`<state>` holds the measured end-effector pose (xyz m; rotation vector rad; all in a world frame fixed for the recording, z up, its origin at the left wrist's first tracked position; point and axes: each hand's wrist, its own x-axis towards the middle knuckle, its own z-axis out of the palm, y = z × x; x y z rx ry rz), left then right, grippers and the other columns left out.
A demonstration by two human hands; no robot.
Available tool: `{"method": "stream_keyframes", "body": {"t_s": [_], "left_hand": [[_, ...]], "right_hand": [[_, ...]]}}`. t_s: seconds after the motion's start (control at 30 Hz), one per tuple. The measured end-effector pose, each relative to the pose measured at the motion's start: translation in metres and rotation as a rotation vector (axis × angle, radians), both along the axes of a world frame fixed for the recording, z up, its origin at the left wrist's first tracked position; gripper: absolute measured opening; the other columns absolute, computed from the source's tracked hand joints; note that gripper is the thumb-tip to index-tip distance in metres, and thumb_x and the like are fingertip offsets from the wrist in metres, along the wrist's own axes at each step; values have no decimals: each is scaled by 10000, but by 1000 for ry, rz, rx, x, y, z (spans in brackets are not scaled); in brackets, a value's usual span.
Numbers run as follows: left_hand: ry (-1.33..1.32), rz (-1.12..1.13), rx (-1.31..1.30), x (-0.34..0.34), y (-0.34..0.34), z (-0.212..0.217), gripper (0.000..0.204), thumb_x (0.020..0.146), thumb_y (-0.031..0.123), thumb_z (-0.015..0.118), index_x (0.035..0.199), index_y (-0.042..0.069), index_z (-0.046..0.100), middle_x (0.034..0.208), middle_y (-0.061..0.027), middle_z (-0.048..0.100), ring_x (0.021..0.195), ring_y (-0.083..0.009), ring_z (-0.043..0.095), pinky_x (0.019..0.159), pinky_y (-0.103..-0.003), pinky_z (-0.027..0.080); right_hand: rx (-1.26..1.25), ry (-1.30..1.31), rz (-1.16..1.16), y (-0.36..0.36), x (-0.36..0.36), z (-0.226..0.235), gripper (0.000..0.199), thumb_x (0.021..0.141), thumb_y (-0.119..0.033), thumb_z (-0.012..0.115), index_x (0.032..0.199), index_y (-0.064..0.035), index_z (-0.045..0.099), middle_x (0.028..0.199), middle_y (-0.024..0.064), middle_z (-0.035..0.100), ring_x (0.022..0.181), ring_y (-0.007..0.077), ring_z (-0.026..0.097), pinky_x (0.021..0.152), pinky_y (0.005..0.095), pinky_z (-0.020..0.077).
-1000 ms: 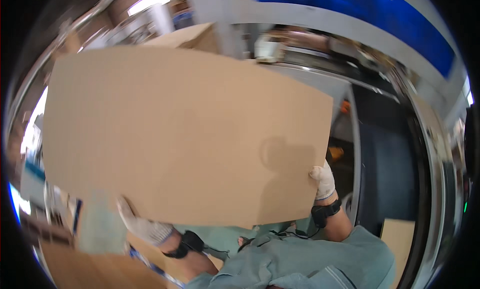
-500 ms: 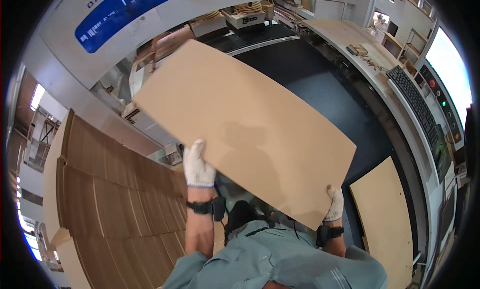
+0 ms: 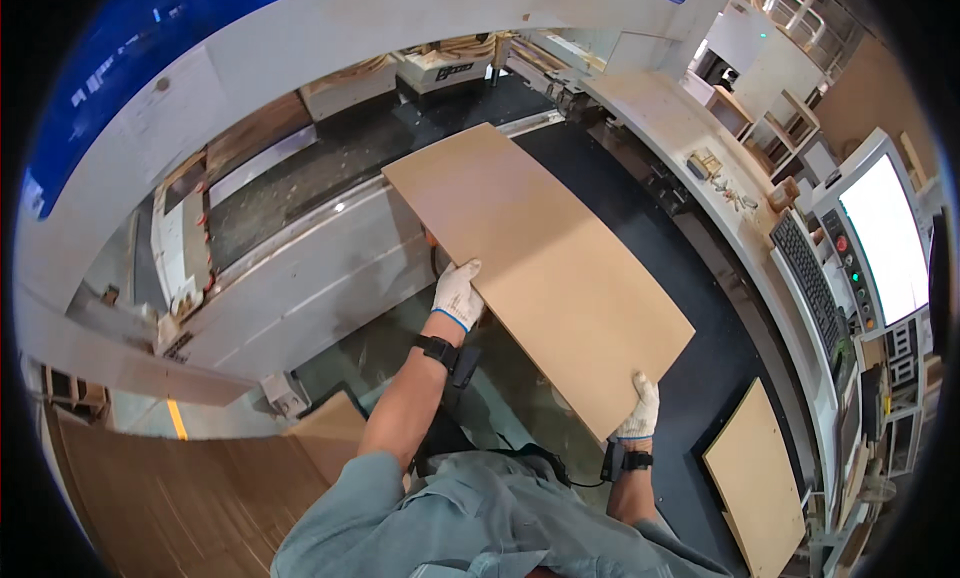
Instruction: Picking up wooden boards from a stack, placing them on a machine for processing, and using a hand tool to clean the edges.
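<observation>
Between my two gloved hands is a large flat tan wooden panel (image 3: 550, 268), held up at a slant. My left hand (image 3: 459, 296), in a white knit glove, grips its left long edge with the thumb on top. At the near right corner my right hand (image 3: 640, 408), gloved likewise, is closed on the short edge, thumb on the upper face. The fingers of both hands are hidden under the panel. Beneath and beyond it lies a black bed surface (image 3: 690, 278). A second tan panel (image 3: 758, 478) with small holes rests on that surface at the right.
A white machine frame (image 3: 300, 88) arches over the far side. Along the right runs a ledge with a keyboard (image 3: 808, 283), small metal pieces (image 3: 735, 191) and a lit screen (image 3: 885, 243) beside a button panel. Brown stacked boards (image 3: 190, 498) stand at the lower left.
The panel has swung to the right with both hands, its far end now over the black bed. My view has turned the same way, and the brown stack has slid toward the lower left.
</observation>
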<state>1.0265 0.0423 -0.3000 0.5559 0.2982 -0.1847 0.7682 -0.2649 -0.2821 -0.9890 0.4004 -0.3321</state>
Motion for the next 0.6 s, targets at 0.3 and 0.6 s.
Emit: {"method": "stream_keyframes", "body": {"t_s": [0.3,0.6], "left_hand": [[-165,-867,995,125,72,-3,413,980,315,739,1198,-32,691,939,-132,772,904,-334,745,856,-413,577],[-995,-722,2178,150,62,32,926,731,508,901,1543,231,554,1624,-198,424,1515,-449,370,1211,-600,347]], "right_hand": [[-212,379,-140,-7,106,3,445,993,-205,691,1370,11,596,1139,88,723,992,224,718,884,362,591],[-1656,492,402,92,130,36,860,761,-414,857,1489,-64,562,1533,217,534,1436,403,481,1210,517,379]]}}
